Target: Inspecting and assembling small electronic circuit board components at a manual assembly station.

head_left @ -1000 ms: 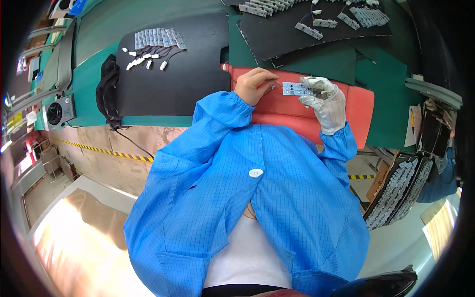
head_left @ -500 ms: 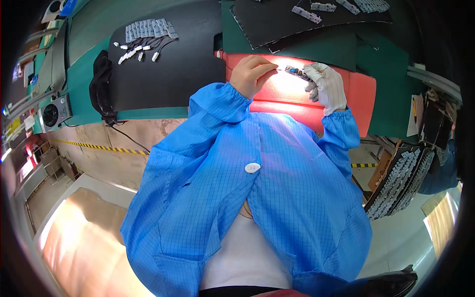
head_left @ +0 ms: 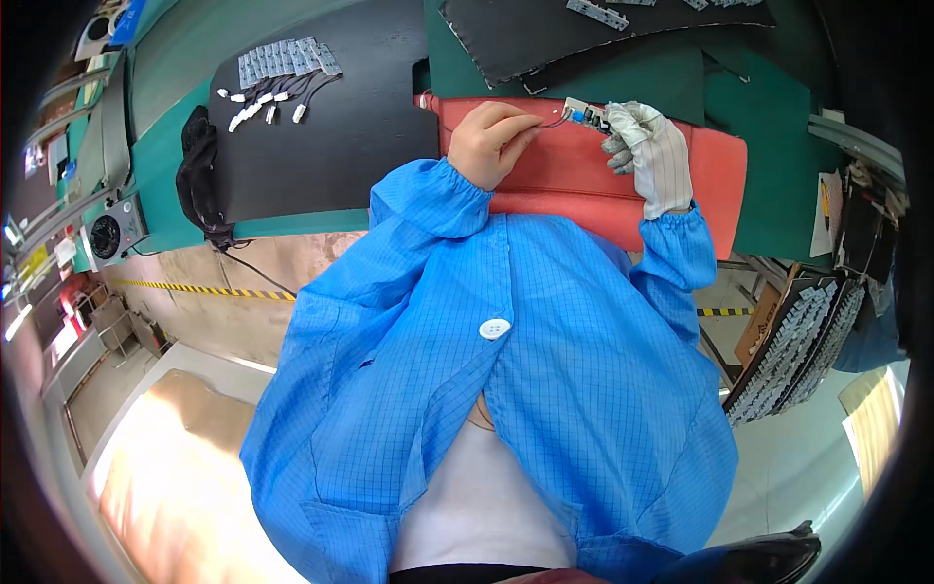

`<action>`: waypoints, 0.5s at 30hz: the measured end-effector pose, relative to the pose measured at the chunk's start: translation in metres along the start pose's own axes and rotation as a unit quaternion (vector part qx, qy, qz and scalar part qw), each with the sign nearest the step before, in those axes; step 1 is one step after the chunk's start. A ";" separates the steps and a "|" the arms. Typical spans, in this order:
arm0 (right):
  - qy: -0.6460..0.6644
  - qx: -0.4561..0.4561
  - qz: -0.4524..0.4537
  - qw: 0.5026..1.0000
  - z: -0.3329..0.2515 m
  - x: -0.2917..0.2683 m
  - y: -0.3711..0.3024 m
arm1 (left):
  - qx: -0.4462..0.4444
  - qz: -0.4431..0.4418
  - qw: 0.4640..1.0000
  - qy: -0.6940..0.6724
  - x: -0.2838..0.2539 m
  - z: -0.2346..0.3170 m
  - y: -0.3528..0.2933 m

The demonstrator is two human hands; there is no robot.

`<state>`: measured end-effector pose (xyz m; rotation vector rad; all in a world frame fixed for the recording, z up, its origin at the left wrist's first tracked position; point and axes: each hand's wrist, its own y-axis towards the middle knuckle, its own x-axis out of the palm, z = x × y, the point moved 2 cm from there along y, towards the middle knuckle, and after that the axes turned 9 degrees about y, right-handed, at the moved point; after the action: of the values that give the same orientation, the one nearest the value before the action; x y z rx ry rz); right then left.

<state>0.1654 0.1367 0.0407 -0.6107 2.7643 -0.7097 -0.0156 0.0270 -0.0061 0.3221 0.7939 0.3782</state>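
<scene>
My right hand [head_left: 654, 151], in a white striped glove with grey fingertips, grips one end of a small circuit board [head_left: 587, 114] that carries blue and dark components. The board is held above a red mat [head_left: 574, 170]. At its left end a thin dark cable [head_left: 556, 123] runs toward my bare left hand [head_left: 492, 144]. Thumb and forefinger of that hand are pinched on the cable; its far end is hidden by the fingers.
On a black mat [head_left: 331, 146] at the left lies a row of circuit boards [head_left: 282, 63] with cables and white connectors. More boards [head_left: 597, 14] rest on a black sheet [head_left: 545, 44] at the back. A rack of boards [head_left: 793, 346] stands at the right, beside the green bench [head_left: 778, 185].
The bright glare on the red mat and board is gone. The board has risen slightly and tilted, and the cable now shows more plainly between it and my left fingers.
</scene>
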 end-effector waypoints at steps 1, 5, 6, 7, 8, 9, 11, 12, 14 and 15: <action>-0.007 0.000 0.003 1.000 -0.001 0.000 0.000 | 0.000 -0.001 1.000 -0.001 0.000 0.001 0.001; 0.010 -0.013 0.004 1.000 0.001 0.000 0.000 | -0.023 -0.001 0.999 -0.027 -0.001 0.002 0.001; -0.003 -0.022 -0.003 1.000 -0.001 0.001 0.000 | -0.036 0.000 0.998 -0.045 -0.001 0.002 0.002; -0.003 -0.027 -0.008 1.000 -0.002 0.002 0.001 | -0.036 0.006 0.999 -0.040 -0.002 0.004 0.002; 0.025 -0.047 -0.016 0.998 -0.003 0.001 0.002 | -0.057 -0.018 0.996 -0.070 0.000 0.006 0.003; 0.053 -0.067 -0.026 0.996 -0.004 0.000 0.004 | -0.078 -0.040 0.991 -0.100 0.002 0.008 0.005; -0.162 -0.323 -0.047 0.931 -0.005 -0.001 0.020 | -0.015 -0.045 0.993 -0.111 0.004 0.017 0.012; -0.096 -0.305 -0.043 0.946 0.001 -0.006 0.025 | -0.025 -0.016 0.993 -0.117 0.001 0.018 0.013; 0.106 -0.255 -0.024 0.961 -0.015 0.007 0.032 | -0.032 0.023 0.994 -0.106 -0.007 0.014 0.009; 0.238 -0.216 -0.008 0.947 -0.009 0.005 0.047 | -0.084 0.009 0.988 -0.132 -0.011 0.008 0.005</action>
<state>0.1419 0.1755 0.0244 -0.6023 3.4105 -0.2659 -0.0173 0.0252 0.0078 0.2158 0.4966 0.4067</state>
